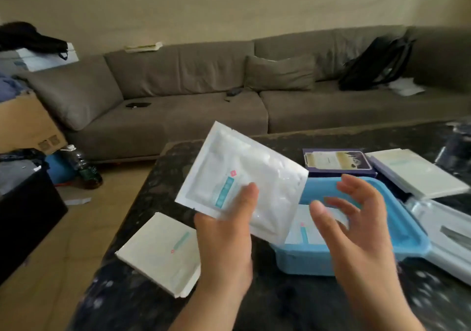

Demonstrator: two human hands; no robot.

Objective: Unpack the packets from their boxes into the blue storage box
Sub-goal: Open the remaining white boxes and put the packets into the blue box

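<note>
My left hand [224, 236] pinches a white foil packet [244, 175] by its lower edge, thumb on its front, and holds it up tilted above the dark table. My right hand [356, 223] hovers open over the blue storage box [405, 228], fingers loosely spread and holding nothing. Another white packet [303, 231] lies inside the blue box. A flat white packet box [163, 249] lies on the table to the left of my left hand, with its near end open.
A purple box [339, 162] and a white box on a purple one [415, 175] lie behind the blue box. A clear lid [448, 239] sits at its right. The dark marble table [158, 182] ends at the left over tiled floor; a grey sofa [204, 96] stands behind.
</note>
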